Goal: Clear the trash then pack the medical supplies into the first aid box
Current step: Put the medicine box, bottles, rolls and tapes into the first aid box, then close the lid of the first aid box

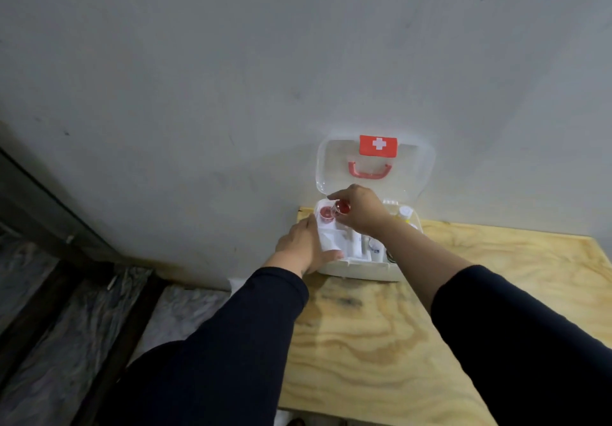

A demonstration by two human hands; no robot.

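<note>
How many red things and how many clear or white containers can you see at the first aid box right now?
Red cross label: 1
Red handle: 1
Small red-filled cups: 2, one in the box, one in the right hand's fingers
White-capped bottle: 1
First aid box: 1
Total: 6
</note>
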